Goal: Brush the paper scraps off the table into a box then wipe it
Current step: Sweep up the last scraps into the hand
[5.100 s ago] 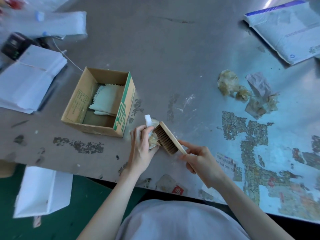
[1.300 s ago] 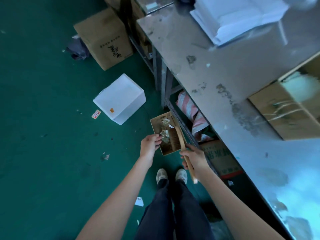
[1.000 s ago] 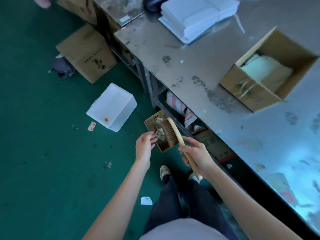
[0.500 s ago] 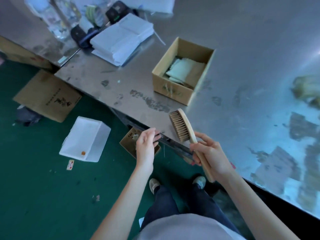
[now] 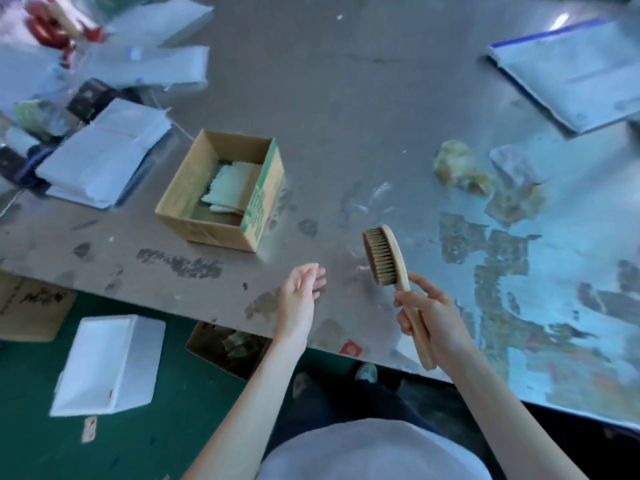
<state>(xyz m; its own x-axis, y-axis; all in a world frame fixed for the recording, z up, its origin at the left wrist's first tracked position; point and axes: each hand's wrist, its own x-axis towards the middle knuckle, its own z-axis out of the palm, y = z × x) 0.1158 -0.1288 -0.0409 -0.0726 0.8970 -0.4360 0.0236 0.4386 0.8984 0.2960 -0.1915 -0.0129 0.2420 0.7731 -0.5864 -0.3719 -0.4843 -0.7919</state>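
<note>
Looking down through the head camera, we see our right hand at centre right of the frame, fingers wrapped tight around the wooden handle of the brush, whose bristled head points up-frame and hangs over the grey table with bristles facing left. Our left hand sits just left of the brush, apart from it, palm turned up and fingers loosely spread, holding nothing, over the table's near edge. At right of the frame, well apart from both hands, the paper scraps lie crumpled on the tabletop: yellowish clumps beside a greyish piece. Left of centre an open cardboard box stands on the table with a pale cloth lying inside it. Below the table's edge, on the green floor, a second brown box shows partly, with crumpled bits inside, and a white box rests at lower left. Stacked white sheets occupy the left of the frame, and a blue-edged packet lies at upper right.
</note>
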